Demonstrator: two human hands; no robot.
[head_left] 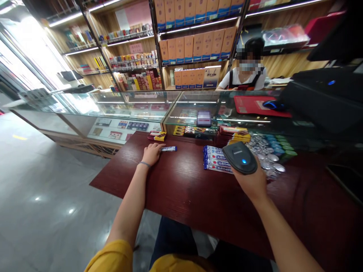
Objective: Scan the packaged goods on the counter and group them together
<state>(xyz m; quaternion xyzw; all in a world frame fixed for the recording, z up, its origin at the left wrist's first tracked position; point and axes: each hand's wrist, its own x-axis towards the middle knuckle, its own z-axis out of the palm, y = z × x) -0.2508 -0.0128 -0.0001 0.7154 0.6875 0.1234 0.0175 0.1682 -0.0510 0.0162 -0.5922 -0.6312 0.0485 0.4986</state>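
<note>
On the dark red wooden table, my left hand is closed on the left end of a slim blue-and-white packet, which lies flat against the wood. My right hand is wrapped around a black barcode scanner with a blue light on top. Partly behind the scanner lies a row of similar blue-and-white packets. A small pile of red-and-yellow packs sits beyond my left hand.
Red-and-yellow packs, silver-lidded containers and green-and-blue cylinders stand at the right. A glass display counter borders the table. Behind it is a masked person. A phone-like dark slab lies far right.
</note>
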